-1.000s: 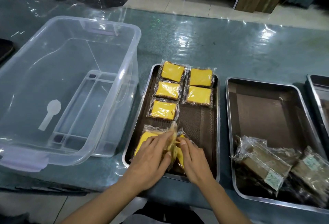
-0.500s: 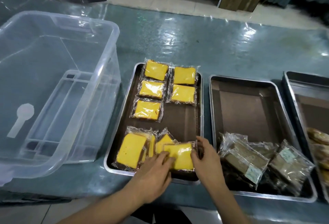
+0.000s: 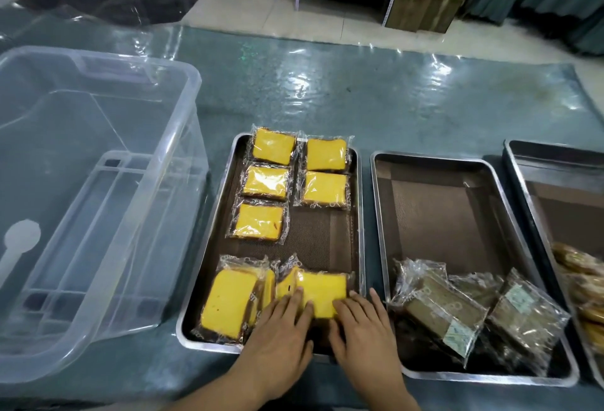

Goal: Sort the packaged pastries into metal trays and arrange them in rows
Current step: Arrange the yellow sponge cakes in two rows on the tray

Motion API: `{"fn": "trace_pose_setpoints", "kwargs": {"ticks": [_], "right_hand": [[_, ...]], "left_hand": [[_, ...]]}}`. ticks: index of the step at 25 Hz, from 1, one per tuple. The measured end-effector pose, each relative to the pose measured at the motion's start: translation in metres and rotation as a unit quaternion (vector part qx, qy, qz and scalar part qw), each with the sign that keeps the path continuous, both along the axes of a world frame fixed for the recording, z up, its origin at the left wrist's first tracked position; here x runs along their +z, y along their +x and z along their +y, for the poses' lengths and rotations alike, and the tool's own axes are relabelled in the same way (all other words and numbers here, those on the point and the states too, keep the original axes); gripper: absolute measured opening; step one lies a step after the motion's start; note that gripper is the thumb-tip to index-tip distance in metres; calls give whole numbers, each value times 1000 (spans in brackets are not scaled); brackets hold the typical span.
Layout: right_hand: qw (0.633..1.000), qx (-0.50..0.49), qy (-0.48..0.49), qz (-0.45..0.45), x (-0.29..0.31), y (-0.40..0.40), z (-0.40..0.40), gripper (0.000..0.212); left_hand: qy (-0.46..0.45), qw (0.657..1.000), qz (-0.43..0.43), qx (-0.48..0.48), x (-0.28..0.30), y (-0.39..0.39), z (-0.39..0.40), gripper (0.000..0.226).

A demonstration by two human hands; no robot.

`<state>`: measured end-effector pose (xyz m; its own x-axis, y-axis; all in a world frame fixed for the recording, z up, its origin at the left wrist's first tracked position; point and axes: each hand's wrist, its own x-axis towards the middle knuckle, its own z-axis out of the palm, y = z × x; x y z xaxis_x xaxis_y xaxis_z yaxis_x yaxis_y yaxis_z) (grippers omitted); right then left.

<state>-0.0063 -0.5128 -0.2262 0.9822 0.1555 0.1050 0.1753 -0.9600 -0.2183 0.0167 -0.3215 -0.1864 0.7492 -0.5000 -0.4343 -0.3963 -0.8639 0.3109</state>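
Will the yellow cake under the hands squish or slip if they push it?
The cake looks spongy, so it would probably dent. Its shiny wrapper likely slides easily on the tray. Both hands rest flat on it.

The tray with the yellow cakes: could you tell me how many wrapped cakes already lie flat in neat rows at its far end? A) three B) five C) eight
B: in the tray, three yellow cakes line the left column and two the right.

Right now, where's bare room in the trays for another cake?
Left tray: bare liner right of the third yellow cake, below the two-cake column. Middle tray: far half bare. Crowded: near ends, where both hands press a cake.
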Motion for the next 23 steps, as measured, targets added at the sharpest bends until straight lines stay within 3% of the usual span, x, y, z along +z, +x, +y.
{"fn": "trace_pose_setpoints", "kwargs": {"ticks": [23], "right_hand": [[993,-3,-71,94,-15,93,-2,57]], "left_hand": [[66,997,-37,14,-18,105,-24,64]]}}
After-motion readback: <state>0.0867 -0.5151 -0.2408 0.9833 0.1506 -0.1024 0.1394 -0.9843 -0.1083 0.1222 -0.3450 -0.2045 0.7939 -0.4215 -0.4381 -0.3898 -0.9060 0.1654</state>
